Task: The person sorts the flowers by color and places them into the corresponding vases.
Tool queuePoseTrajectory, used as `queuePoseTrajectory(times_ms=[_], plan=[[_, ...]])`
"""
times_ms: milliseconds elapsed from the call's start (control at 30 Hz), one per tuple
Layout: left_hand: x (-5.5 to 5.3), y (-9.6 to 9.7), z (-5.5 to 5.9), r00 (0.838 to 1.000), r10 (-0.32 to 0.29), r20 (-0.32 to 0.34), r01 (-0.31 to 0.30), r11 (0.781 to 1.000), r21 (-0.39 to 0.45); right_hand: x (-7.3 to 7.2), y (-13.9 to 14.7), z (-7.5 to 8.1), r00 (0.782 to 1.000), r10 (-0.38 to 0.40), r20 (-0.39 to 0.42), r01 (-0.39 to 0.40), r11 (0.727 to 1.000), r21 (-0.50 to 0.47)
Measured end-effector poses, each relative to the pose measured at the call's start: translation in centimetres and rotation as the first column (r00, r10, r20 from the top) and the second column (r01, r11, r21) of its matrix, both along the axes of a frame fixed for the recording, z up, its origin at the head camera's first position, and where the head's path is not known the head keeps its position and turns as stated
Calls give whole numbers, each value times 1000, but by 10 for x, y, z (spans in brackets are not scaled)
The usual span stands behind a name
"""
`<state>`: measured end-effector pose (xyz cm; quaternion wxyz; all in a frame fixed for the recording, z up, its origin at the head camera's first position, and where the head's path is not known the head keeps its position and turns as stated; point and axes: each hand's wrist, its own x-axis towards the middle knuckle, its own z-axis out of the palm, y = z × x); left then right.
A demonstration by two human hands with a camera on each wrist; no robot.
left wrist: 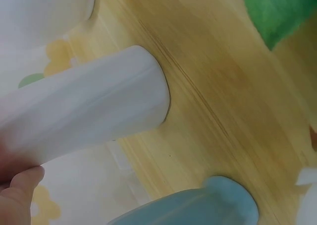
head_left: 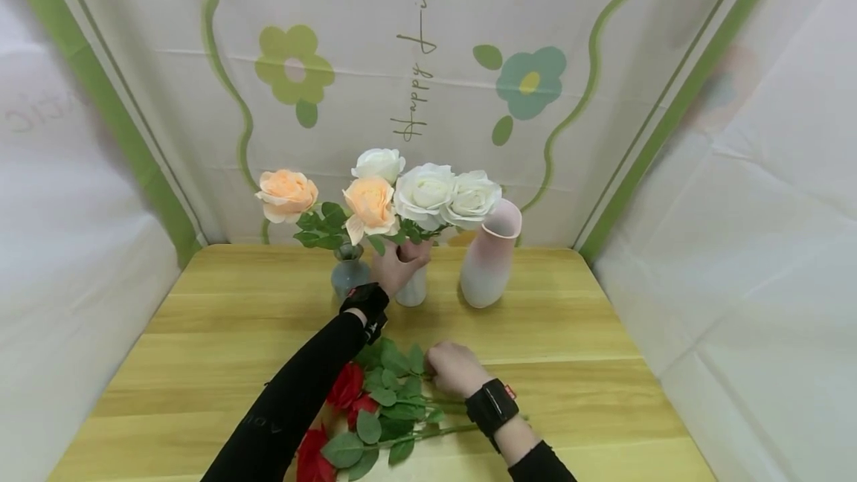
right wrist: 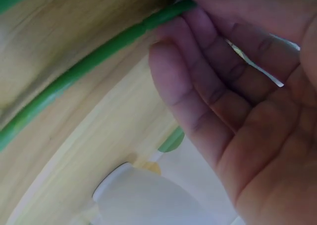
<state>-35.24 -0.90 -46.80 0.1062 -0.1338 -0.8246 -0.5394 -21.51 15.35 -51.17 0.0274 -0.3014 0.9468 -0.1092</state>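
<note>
My left hand grips the upper part of a slim white vase with a pinkish top. In the left wrist view, the thumb presses against that vase, whose base is near the wooden tabletop. White roses and a peach rose cluster above the vase's hidden mouth. Lower down, my right hand is over the stems of red roses lying on the table. The right wrist view has its thumb and fingertips pinching a green stem.
A small blue-grey vase with a peach rose stands left of the held vase. To the right is a larger pink-and-white vase. A printed cloth hangs behind the table, and white cloth walls flank it.
</note>
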Motion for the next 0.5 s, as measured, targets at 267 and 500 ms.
queuePoseTrajectory(times_ms=[267, 500], plan=[[0, -1, -2, 999, -8, -37, 8, 1000, 11, 6, 3, 9, 998, 2, -64, -3, 1000, -18], [-1, 0, -2, 999, -19, -40, 19, 1000, 4, 4, 12, 13, 989, -31, -143, 25, 999, -39]])
